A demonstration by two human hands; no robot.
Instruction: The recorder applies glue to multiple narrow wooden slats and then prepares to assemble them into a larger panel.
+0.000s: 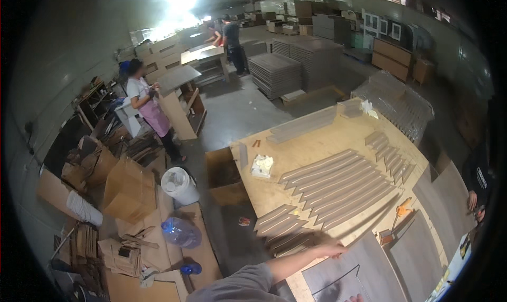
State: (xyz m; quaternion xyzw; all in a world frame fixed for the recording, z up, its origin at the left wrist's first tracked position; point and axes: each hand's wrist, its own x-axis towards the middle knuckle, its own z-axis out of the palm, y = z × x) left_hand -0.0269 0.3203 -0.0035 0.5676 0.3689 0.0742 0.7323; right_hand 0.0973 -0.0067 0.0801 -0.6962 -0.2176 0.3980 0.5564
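My left hand [330, 248] reaches in from the lower edge, fingers bent together at the far corner of a flat grey panel [369, 265]. What they grip, if anything, I cannot make out. A long grey strip [377, 215], partly blurred, runs away past this hand. Only the fingertips of my right hand [357, 298] show at the bottom edge, over the same panel; its grip is hidden. A thin dark angled line [338, 282] crosses that panel. Beyond my left hand, rows of grey slats with angled ends [338, 183] lie on the wooden tabletop [253, 193].
An orange tool [404, 207] lies beside another grey panel [414, 254]. At the right stands a co-worker, hands [475, 207] by a panel. A white bucket [179, 186], blue water jug [181, 232] and cardboard box [129, 190] stand left. Other people work at the back.
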